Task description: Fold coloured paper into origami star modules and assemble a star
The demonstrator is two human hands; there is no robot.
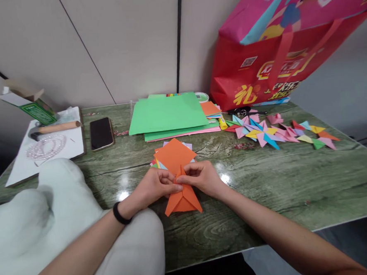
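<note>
An orange folded paper is held between my two hands, its pointed tip up and two corners flaring toward me. My left hand pinches its left side, thumb on top. From the right, my right hand grips it near the tip with thumb and fingers pressed together. Just behind the hands lies a small stack of coloured paper squares, with an orange square uppermost. The paper's underside and some fingertips are hidden.
Green paper sheets lie at the back, beside a yellow glue stick. Folded paper stars are at right, before a red bag. A phone, a hammer and a white plush occupy the left.
</note>
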